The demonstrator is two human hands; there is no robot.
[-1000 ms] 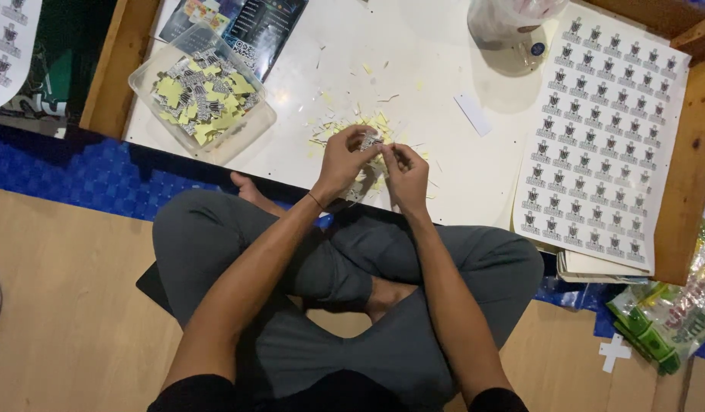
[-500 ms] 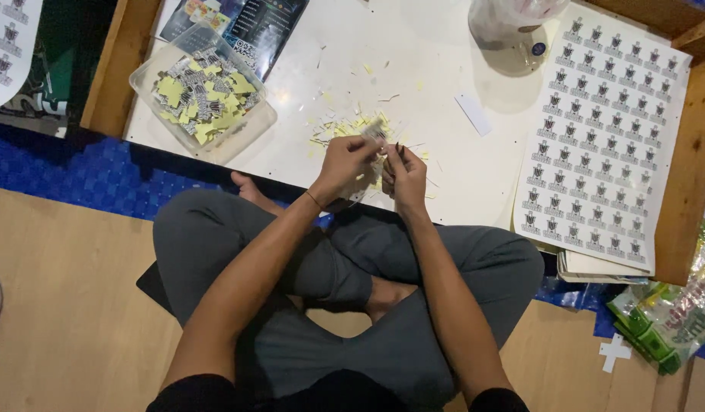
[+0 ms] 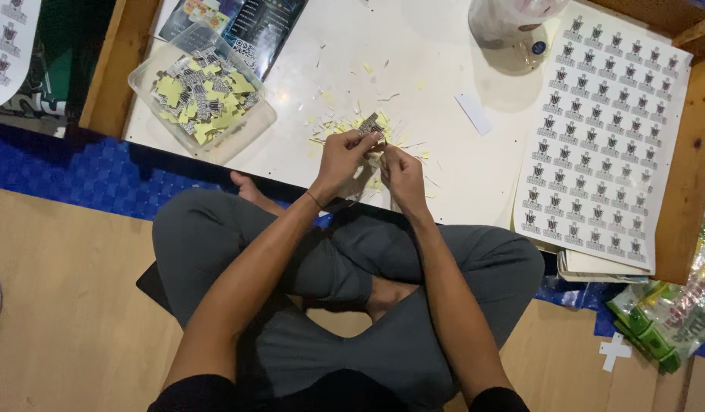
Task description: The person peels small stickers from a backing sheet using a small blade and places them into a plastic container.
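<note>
My left hand (image 3: 343, 158) pinches a small black-and-white sticker (image 3: 368, 124) at its fingertips, just above a heap of pale yellow paper scraps (image 3: 345, 128) on the white tabletop (image 3: 413, 69). My right hand (image 3: 402, 174) sits close beside it, fingers curled near the sticker's lower edge; I cannot tell whether it touches it. Both hands hover at the table's near edge, over my crossed legs in grey trousers.
A clear plastic tub (image 3: 203, 99) of cut stickers and yellow backing stands at the left. A large sheet of uncut stickers (image 3: 604, 130) lies at the right on a stack of sheets. A pale round container (image 3: 513, 27) stands at the back; green packets (image 3: 673, 313) lie on the floor.
Both hands stay together over the scrap heap with only small finger movements. The sticker now sticks up from the left fingertips.
</note>
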